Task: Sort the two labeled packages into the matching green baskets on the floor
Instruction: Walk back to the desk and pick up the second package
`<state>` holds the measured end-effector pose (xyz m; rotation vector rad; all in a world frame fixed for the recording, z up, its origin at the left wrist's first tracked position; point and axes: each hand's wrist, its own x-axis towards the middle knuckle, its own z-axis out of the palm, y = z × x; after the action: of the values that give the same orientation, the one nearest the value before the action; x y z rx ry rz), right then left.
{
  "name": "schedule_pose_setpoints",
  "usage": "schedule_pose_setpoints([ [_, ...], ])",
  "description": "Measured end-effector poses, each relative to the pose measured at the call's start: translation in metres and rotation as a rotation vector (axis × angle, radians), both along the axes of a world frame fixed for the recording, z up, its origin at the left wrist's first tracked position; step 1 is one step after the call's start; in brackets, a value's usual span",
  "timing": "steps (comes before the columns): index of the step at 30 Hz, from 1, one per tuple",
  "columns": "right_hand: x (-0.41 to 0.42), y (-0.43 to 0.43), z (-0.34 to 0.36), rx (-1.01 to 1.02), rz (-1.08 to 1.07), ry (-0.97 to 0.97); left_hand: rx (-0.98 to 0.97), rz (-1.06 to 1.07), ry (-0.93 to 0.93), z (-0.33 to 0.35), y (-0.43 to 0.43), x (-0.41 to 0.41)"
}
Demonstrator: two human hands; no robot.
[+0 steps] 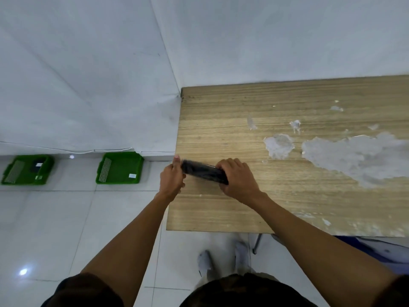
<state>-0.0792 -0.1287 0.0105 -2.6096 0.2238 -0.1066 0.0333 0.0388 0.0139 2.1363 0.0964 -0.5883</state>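
Head view: both hands at frame centre hold dark package (204, 173) above left edge of desk (287, 196). Left hand (171, 180) grip closed on its left end, right hand (238, 178) grip closed on right end; likely turning it to read label. Label not visible, package blurred. Left of frame, on floor: far-left green basket (47, 171) holds dark item with white label; nearer green basket (138, 167) shows only small white tag.

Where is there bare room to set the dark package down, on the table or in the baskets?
The table is bare behind and right of the hands, up to the wall. The nearer basket holds only a small white label; the farther basket already holds a dark package.
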Motion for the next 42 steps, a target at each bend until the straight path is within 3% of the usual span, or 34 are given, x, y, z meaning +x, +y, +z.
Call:
schedule_pose_setpoints([
  [4,-0.013,0.012,-0.007,-0.361,0.158,-0.062,0.023,-0.035,0.037,-0.008,0.024,-0.001],
  [9,-0.031,0.023,-0.023,-0.485,0.293,0.001,0.066,-0.220,0.005,-0.032,0.042,-0.021],
  [14,-0.041,0.027,-0.034,-0.368,0.303,0.237,0.109,-0.247,-0.029,-0.055,0.056,-0.036],
  [20,-0.033,0.027,-0.034,-0.276,0.130,0.193,0.221,-0.212,-0.175,-0.054,0.059,-0.044],
  [25,-0.017,0.027,-0.032,-0.290,0.108,0.242,0.255,-0.236,-0.254,-0.051,0.063,-0.061],
  [32,0.006,0.021,-0.032,-0.291,0.118,0.471,0.084,-0.291,-0.126,-0.060,0.048,-0.091],
  [42,-0.010,0.037,-0.027,-0.283,0.031,0.472,-0.147,0.057,-0.091,-0.054,0.013,-0.080],
])
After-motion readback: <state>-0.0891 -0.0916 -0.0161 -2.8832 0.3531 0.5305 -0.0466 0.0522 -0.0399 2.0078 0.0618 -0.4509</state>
